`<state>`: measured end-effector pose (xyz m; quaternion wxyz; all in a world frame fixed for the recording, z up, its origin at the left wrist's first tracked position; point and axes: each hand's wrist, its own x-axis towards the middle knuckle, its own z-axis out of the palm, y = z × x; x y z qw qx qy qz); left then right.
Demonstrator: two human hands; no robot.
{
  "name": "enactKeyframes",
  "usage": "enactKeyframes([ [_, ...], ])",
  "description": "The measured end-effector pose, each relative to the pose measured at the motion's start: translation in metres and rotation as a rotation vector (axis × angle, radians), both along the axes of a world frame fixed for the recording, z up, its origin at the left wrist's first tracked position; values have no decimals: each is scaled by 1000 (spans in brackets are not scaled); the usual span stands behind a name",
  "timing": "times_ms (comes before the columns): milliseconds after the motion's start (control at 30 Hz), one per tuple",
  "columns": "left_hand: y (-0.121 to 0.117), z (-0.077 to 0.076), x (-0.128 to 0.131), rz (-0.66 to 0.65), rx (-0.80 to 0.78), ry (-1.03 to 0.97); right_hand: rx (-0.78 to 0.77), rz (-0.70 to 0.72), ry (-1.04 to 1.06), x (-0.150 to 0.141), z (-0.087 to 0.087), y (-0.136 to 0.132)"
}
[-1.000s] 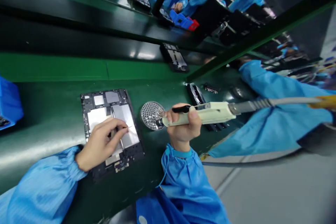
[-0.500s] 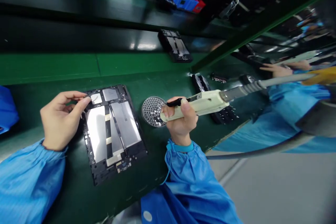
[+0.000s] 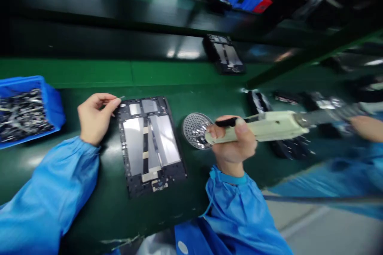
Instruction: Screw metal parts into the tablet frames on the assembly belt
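An opened tablet chassis (image 3: 151, 143) with silver battery cells lies on the green bench in front of me. My left hand (image 3: 94, 117) hovers just left of its top corner, thumb and forefinger pinched on a tiny sliver-like part I cannot name. My right hand (image 3: 231, 141) is wrapped round a cream electric screwdriver (image 3: 263, 127), whose tip points left at a round perforated metal dish (image 3: 194, 129) beside the tablet.
A blue bin (image 3: 44, 87) of small dark parts stands at the far left. Another open tablet (image 3: 223, 53) lies on the belt behind. Black devices (image 3: 260, 101) sit right of the dish. A co-worker's blue sleeve and hand (image 3: 366, 127) reach in from the right.
My left hand left the tablet's middle and went to its upper left corner, still pinched. The view has swung left, bringing the blue bin in. My right hand keeps the screwdriver at the dish.
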<state>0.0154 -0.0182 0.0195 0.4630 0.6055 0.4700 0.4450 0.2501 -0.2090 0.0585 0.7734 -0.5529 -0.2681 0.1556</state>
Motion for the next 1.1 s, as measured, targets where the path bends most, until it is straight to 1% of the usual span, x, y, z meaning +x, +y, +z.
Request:
enactKeyframes([
  [133,4,-4,-2,-38,-118,-17,29,-17,8,2,9,-4],
  [233,7,-6,-3,-71,-197,3,-2,-90,-45,-1,20,-6],
  [333,9,-6,-3,-113,-230,40,-43,-105,-37,-10,28,-6],
  [467,13,-9,-3,-131,-134,141,-81,-95,7,-22,30,-2],
  [567,15,-12,-2,-160,-44,208,-86,-85,-16,-27,30,0],
  [600,16,-12,-2,-166,-26,222,-69,-69,-37,-28,31,1],
  [700,19,-14,-2,-185,7,259,-27,60,-86,-30,38,8],
  [800,23,-15,-3,-243,15,284,-2,205,-80,-40,50,30],
  [867,26,-15,-5,-275,1,284,31,284,-56,-55,59,55],
  [933,27,-16,-6,-295,-13,275,60,355,-23,-74,63,85],
  [1000,28,-17,-7,-318,-28,263,79,381,10,-94,61,117],
  [1100,29,-19,-6,-334,-44,254,92,428,32,-118,48,156],
])
